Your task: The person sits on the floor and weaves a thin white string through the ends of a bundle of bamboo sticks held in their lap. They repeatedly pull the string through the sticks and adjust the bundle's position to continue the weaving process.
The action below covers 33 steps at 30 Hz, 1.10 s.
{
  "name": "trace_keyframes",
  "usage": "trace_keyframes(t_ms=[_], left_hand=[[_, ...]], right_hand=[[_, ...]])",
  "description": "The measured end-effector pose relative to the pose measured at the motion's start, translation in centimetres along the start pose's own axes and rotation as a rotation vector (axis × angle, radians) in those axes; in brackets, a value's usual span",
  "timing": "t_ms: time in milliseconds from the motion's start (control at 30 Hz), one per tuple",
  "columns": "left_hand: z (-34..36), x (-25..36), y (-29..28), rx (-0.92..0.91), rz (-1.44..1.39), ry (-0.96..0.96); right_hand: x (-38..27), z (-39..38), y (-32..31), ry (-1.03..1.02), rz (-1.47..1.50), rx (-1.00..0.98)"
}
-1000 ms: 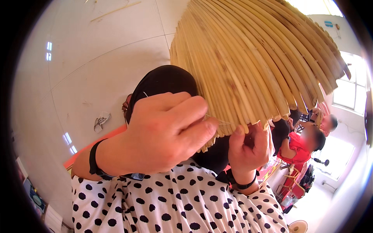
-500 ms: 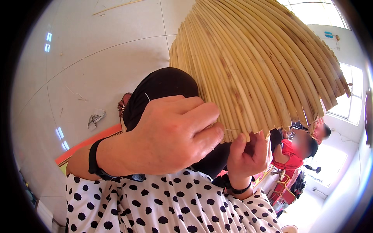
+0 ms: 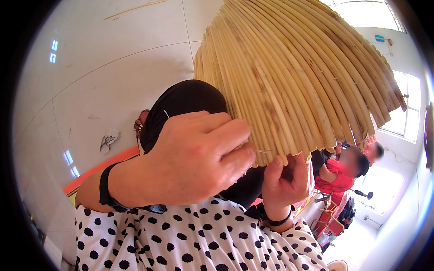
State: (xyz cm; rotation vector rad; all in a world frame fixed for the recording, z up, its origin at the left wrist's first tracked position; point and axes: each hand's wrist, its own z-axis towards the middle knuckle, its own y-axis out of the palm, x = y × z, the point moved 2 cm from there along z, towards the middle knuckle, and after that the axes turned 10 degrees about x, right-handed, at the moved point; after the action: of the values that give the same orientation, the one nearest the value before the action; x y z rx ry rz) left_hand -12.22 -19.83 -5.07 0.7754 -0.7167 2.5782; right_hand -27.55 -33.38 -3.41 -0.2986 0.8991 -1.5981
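A mat of pale straw-coloured stalks [image 3: 289, 81], laid side by side and joined, slopes up and away from my lap. At its near edge my left hand [image 3: 199, 158] is closed, thumb against bent fingers. Whatever it pinches is hidden inside the fingers. A fine thread [image 3: 266, 151] shows across the stalks just beside those fingertips. My right hand [image 3: 289, 183] grips the mat's lower edge, with the thumb at the stalk ends and the other fingers curled beside it. The mat's underside is out of sight.
Below the mat's left side is my black-clad knee [image 3: 187, 97]. Pale floor tiles [image 3: 113, 77] carry a crumpled scrap [image 3: 109, 139] and a loose stalk [image 3: 134, 9]. An orange-red edge [image 3: 97, 174] runs past my left forearm. Beyond the mat at right, a person in red [image 3: 335, 176] sits.
The mat and hands appear slightly further left in the picture. More of the thread beside my left fingertips shows. My right hand keeps its grip on the mat's edge.
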Motion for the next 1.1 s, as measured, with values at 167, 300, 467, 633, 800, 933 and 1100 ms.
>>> trace_keyframes(t_ms=[167, 300, 467, 633, 800, 933, 1100], left_hand=[[0.5, 0.3, 0.3, 0.044, -0.048, -0.013], [0.5, 0.1, 0.8, 0.015, -0.093, -0.012], [0.3, -0.3, 1.0, -0.034, -0.060, 0.004], [1.3, -0.5, 0.4, -0.133, -0.006, -0.070], [2.0, 0.0, -1.1, -0.320, 0.051, -0.136], [2.5, 0.6, -2.2, -0.440, 0.100, -0.284], [2.6, 0.9, -2.6, -0.517, 0.117, -0.397]], right_hand=[[0.2, -0.2, 0.0, 0.005, 0.014, 0.010], [0.4, -0.7, -0.1, 0.045, 0.006, -0.003], [-0.5, 0.3, 0.2, 0.016, 0.015, -0.046], [-0.6, 0.9, 0.7, 0.083, 0.128, -0.040], [-0.8, 0.1, 0.7, 0.087, 0.277, 0.017], [-0.9, -1.3, 0.6, 0.156, 0.368, -0.074], [-1.5, -2.0, 1.1, 0.139, 0.388, -0.012]])
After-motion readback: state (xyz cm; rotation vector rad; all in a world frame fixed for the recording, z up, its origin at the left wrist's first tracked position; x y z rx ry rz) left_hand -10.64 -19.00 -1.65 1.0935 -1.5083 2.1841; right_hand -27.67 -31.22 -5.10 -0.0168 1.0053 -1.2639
